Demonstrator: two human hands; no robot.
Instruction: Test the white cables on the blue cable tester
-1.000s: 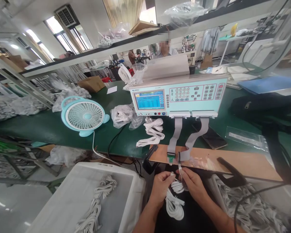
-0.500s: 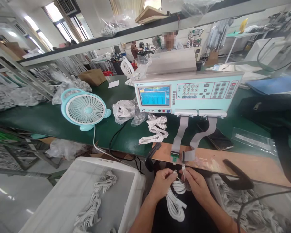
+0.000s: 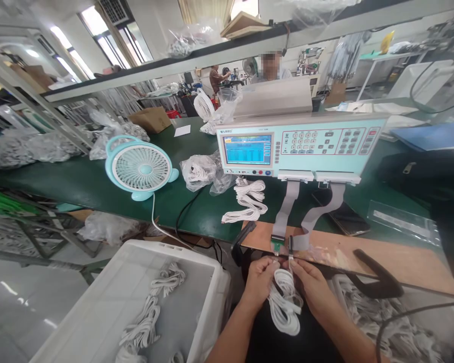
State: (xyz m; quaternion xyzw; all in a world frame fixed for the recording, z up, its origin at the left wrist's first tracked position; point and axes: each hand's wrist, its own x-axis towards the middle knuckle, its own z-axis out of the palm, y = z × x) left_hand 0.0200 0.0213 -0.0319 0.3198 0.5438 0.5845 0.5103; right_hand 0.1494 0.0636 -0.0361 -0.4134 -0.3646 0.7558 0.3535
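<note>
My left hand (image 3: pixel 260 278) and my right hand (image 3: pixel 309 283) are close together at the front edge of a wooden board (image 3: pixel 363 254). Between them hangs a coiled white cable (image 3: pixel 285 301), one end pinched in each hand. Both ends are raised to two small connector fixtures (image 3: pixel 283 245) on the board's edge. Grey ribbon cables (image 3: pixel 287 209) run from these fixtures up to a pale blue tester (image 3: pixel 298 146) with a lit screen and keypad.
A white bin (image 3: pixel 109 307) with several cable bundles stands at lower left. A blue desk fan (image 3: pixel 140 168), bagged cables (image 3: pixel 200 171) and a loose bundle (image 3: pixel 247 201) lie on the green bench. A black clamp (image 3: pixel 378 277) grips the board. A person sits behind the tester.
Both hands have risen with the cable, bringing its ends up to the connector fixtures. The view has shifted slightly, so the bench appears further right.
</note>
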